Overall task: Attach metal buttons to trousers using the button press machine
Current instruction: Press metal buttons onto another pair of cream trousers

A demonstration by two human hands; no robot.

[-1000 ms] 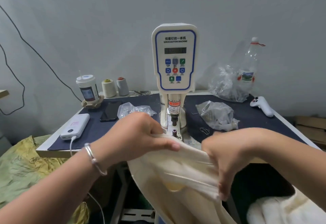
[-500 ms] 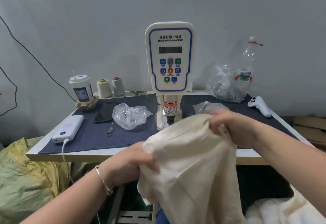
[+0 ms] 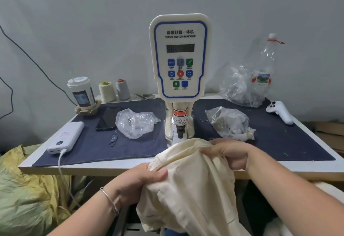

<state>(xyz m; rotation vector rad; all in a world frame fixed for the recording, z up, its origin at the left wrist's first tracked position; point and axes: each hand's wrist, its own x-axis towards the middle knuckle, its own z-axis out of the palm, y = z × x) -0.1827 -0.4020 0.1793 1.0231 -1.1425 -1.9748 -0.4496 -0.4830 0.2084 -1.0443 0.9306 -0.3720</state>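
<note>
Trousers point(image 3: 188, 189) gripped in both our hands (left point(image 3: 134, 183), right point(image 3: 230, 155)) hide the button machine point(image 3: 180, 57)'s base; button bags point(image 3: 135, 122) flank it.

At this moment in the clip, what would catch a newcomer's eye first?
The tall white servo button machine with its blue-edged control panel stands at the middle of the table. Just in front of it, the left hand and right hand grip cream trousers bunched below the press head. Clear plastic bags lie on the dark mat either side.
</note>
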